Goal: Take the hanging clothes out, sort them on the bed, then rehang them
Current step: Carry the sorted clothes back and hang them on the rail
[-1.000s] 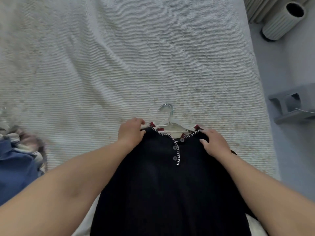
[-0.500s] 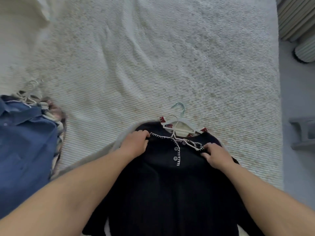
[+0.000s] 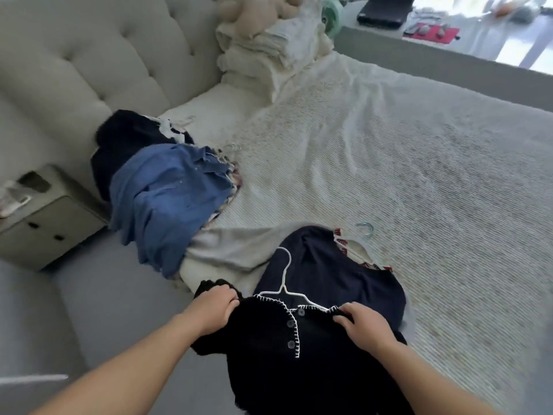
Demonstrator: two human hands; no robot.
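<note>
Head view, looking down at the near edge of a bed covered by a cream ribbed bedspread (image 3: 419,163). The left hand (image 3: 213,310) grips the left shoulder of a black knit top with white whip-stitched neckline and grey buttons (image 3: 299,369), fingers curled into the fabric; the right hand (image 3: 363,327) pinches the right side of the neckline in the same way. A thin white wire hanger (image 3: 285,283) sits in the neck of this top, its hook pointing away from the person. The top lies partly over a dark navy garment (image 3: 329,271) spread on the bedspread, beyond which a white garment with red trim on a pale blue-hooked hanger (image 3: 359,247) is partly visible. A grey cloth (image 3: 233,250) lies to the left of the navy garment. Further left, near the tufted beige headboard (image 3: 89,55), a pile holds a blue denim shirt (image 3: 167,202) over darker clothes. Folded cream blankets (image 3: 269,52) are stacked by the headboard. A grey bedside cabinet (image 3: 45,217) stands beside the bed.
</note>
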